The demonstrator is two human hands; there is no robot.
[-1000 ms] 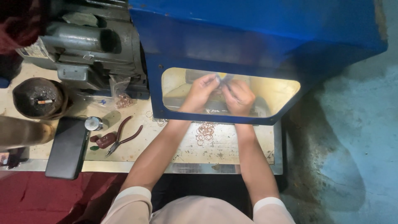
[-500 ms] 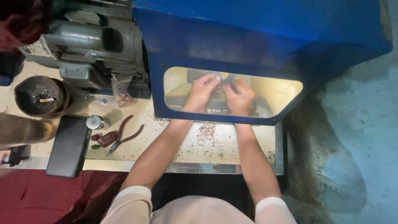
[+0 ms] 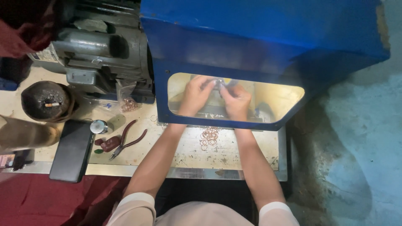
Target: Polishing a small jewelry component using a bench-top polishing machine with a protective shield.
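Observation:
Both my hands reach under a blue hood [image 3: 259,37] and show through its clear window [image 3: 276,100]. My left hand [image 3: 194,95] and my right hand [image 3: 236,100] meet at a small shiny piece [image 3: 220,83], fingers pinched on it together. What the piece is stays too small to tell. A pile of several copper-coloured rings [image 3: 209,137] lies on the worn bench [image 3: 234,155] between my forearms, just in front of the hood.
A grey electric motor [image 3: 96,58] stands left of the hood. Pliers with dark red handles [image 3: 125,140], a black phone [image 3: 73,150], a small round tin [image 3: 99,126] and a dark bowl holding a cigarette [image 3: 47,101] lie at the left. Blue-green floor is at the right.
My hands stay together under the hood, shifting only slightly; the view has drifted a little.

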